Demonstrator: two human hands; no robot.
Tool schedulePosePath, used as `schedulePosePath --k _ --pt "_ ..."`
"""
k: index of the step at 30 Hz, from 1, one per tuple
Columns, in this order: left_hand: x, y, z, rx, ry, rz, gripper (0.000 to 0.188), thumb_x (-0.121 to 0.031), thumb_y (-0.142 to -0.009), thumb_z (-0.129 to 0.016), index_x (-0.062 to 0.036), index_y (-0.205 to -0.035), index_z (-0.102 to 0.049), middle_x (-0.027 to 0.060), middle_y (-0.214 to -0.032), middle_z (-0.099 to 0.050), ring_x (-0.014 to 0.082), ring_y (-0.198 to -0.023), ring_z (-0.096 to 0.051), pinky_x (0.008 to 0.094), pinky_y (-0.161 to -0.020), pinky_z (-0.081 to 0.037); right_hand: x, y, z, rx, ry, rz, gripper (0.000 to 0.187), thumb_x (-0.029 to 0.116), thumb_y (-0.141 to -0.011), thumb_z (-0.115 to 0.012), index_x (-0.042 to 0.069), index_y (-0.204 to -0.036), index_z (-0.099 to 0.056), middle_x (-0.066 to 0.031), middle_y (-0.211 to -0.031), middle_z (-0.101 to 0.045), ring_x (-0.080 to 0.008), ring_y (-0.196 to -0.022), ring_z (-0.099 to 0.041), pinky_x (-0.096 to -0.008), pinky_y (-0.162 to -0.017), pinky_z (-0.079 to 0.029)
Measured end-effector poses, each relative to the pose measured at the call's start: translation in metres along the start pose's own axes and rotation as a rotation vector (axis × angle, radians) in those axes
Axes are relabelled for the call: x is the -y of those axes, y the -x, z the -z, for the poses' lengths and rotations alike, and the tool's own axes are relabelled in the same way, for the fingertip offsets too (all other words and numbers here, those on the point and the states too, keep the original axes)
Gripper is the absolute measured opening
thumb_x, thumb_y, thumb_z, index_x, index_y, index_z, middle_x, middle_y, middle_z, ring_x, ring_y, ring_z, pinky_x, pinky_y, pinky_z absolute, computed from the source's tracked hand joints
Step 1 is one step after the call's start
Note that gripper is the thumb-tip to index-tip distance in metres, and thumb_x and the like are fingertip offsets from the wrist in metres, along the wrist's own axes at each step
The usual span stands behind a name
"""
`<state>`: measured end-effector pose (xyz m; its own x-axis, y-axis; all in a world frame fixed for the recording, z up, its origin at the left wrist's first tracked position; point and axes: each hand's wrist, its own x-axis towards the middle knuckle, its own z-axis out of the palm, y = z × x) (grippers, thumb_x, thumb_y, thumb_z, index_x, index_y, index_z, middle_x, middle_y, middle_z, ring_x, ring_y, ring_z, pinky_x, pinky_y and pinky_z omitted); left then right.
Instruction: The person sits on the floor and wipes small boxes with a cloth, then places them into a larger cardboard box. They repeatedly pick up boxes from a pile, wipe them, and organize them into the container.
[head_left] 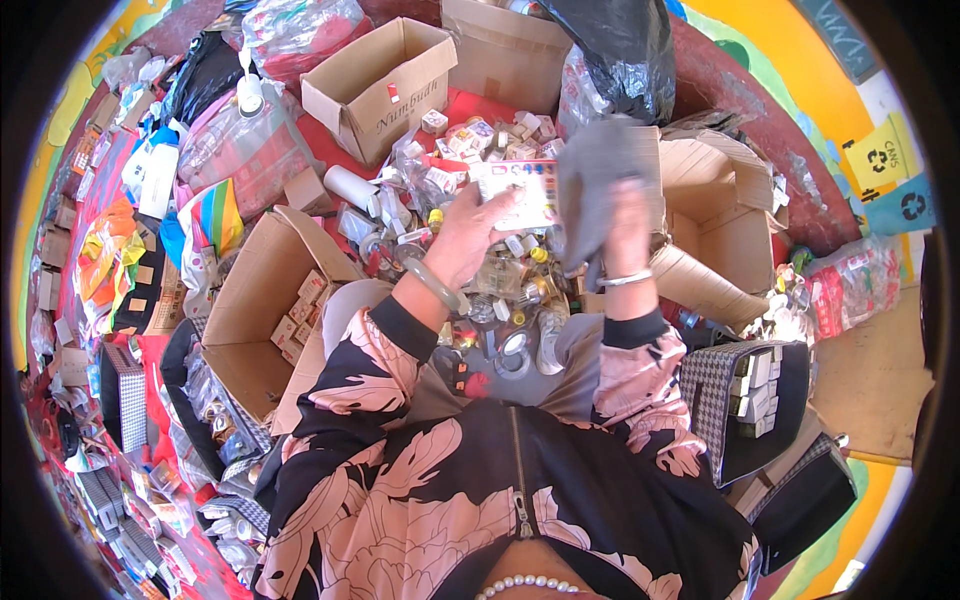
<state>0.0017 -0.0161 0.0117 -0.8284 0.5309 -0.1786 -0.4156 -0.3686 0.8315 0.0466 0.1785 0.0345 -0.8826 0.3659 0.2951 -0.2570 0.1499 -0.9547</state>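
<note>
In front of me, my left hand is closed around the near edge of a flat white box with a red edge and coloured marks. My right hand, smeared by motion, grips a grey cloth just right of the box. A small gap seems to lie between cloth and box, though blur hides the cloth's edge. Beneath both hands spreads a heap of small bottles, little cartons and clear plastic packs. A roll of grey tape lies between my legs.
An open cardboard box with small cartons stands at my left, another at my right. Farther off is a tall cardboard box beside a black plastic bag. A checked fabric bin holding small boxes sits near my right elbow.
</note>
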Motion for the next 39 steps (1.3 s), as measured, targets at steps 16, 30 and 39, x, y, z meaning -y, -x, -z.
schedulePosePath --k 16,30,39 --pt "0.014 0.007 -0.018 0.349 0.465 0.159 0.059 -0.045 -0.088 -0.052 -0.0076 -0.132 -0.039 0.0090 -0.125 -0.052 0.0244 -0.114 -0.051 0.0441 -0.098 -0.039 -0.048 0.007 -0.034 -0.219 -0.315 -0.026 0.023 0.023 -0.092 -0.056 0.002 -0.099 -0.063 -0.0011 -0.087 -0.064 -0.0070 -0.078 -0.054 -0.0217 -0.070 -0.045" --pt "0.013 0.008 -0.012 0.174 -0.106 -0.170 0.068 -0.016 -0.085 -0.061 -0.0003 -0.141 -0.024 0.0105 -0.121 -0.051 0.0160 -0.103 -0.054 0.0289 -0.086 -0.046 -0.015 0.014 -0.032 0.044 0.095 0.018 0.033 0.022 -0.091 -0.054 0.001 -0.116 -0.056 -0.0046 -0.098 -0.059 -0.0115 -0.084 -0.053 -0.0262 -0.072 -0.045" --pt "-0.041 0.043 0.008 0.261 0.427 -0.173 0.049 -0.021 -0.083 -0.058 -0.0041 -0.126 -0.042 0.0069 -0.111 -0.058 0.0174 -0.097 -0.060 0.0348 -0.081 -0.052 -0.038 -0.013 -0.016 -0.193 -0.540 -0.434 0.049 0.040 -0.094 -0.039 0.005 -0.128 -0.044 -0.0130 -0.127 -0.050 -0.0297 -0.114 -0.050 -0.0460 -0.100 -0.039"
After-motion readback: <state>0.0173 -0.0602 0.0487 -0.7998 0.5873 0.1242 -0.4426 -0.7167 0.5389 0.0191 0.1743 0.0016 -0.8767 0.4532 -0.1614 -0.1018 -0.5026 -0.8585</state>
